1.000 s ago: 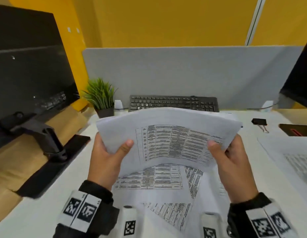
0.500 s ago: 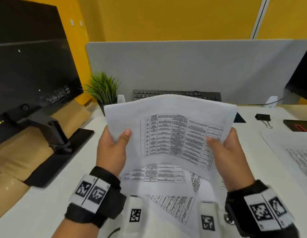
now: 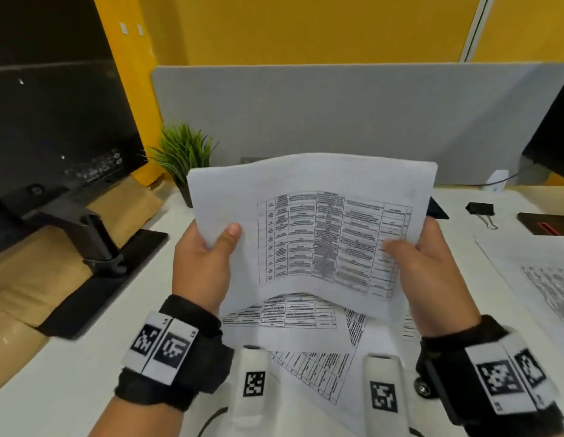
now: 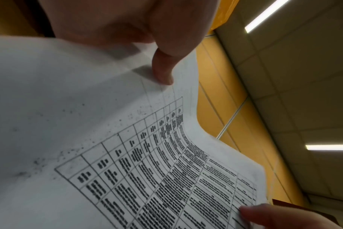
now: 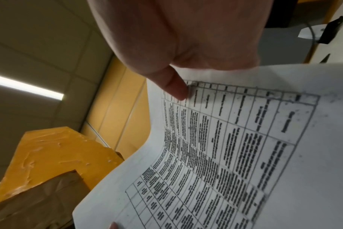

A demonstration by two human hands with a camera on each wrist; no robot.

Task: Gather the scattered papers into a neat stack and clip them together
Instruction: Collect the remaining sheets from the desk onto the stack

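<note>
While squaring: we lift the papers (image 3: pixel 309 222) upright so their edges can align.
Hands: left hand (image 3: pixel 202 260) and right hand (image 3: pixel 432 266) each pinch 1 side.
Clip (image 3: pixel 479 209): waits on the desk (image 3: pixel 69 367).

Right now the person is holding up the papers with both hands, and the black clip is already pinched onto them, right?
Not quite. Both hands, left hand and right hand, do hold the papers up, but the black clip is not on them. The head view shows it lying on the desk to the right, apart from the papers.
</note>
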